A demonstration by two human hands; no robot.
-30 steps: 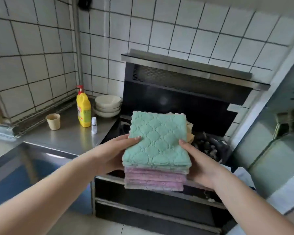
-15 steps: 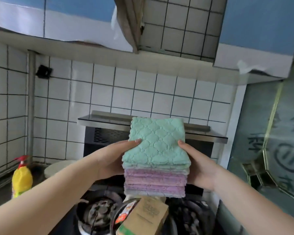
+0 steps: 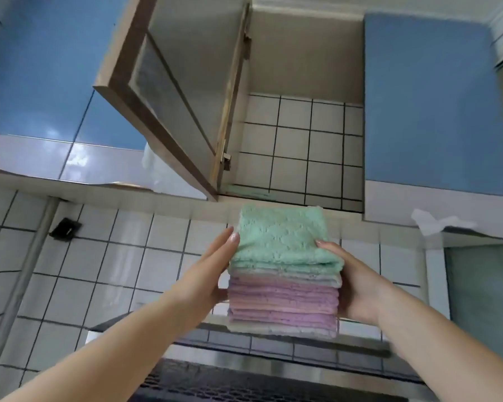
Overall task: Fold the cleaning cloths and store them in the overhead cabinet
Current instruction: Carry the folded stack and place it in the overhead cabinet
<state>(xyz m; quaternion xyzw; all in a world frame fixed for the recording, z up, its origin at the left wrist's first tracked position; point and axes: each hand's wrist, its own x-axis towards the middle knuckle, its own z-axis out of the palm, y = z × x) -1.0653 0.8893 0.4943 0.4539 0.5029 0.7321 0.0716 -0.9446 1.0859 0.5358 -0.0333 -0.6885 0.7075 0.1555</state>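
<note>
Since the earlier frame the stack of folded fleecy cloths, mint green above pink and lilac (image 3: 283, 274), has risen from stove height to just below the open blue-fronted overhead cabinet (image 3: 302, 82). Left hand (image 3: 206, 274) and right hand (image 3: 357, 282) clamp its sides, fingers (image 3: 233, 237) pressed together. Folding appears complete; placing the stack inside the cabinet and shutting the wooden-edged door (image 3: 172, 91) remain.

White tiled wall (image 3: 122, 256) with dark grout; glossy blue cabinet fronts (image 3: 427, 105); steel range hood (image 3: 273, 369) below.
</note>
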